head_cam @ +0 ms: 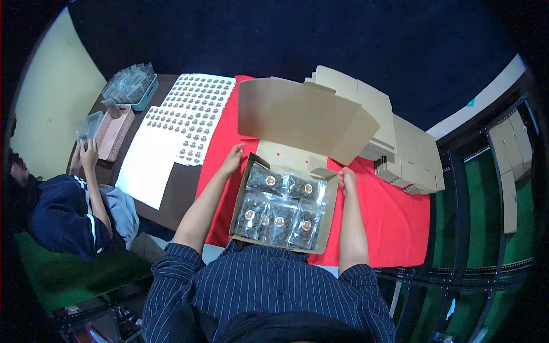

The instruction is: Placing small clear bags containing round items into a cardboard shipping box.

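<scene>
An open cardboard box (334, 214) rests before me on a red cloth (386, 223), its lid (296, 113) raised at the far side. Inside lie several clear plastic pouches (280, 221) with dark contents and round stickers. My left hand (233, 159) is beside the box's far left corner, fingers partly spread, holding nothing visible. At the far right corner, my right hand (348, 179) is close against the side wall; whether its fingers grip the cardboard cannot be told.
Stacks of flattened cardboard boxes (411, 150) stand at the right. Sheets of round stickers (197, 111) lie left, near a pink basket (124, 128) and a teal basket (150, 92) heaped with pouches. At the far left a co-worker's hands (88, 154) hold a pouch. Metal shelving (459, 214) is at the right.
</scene>
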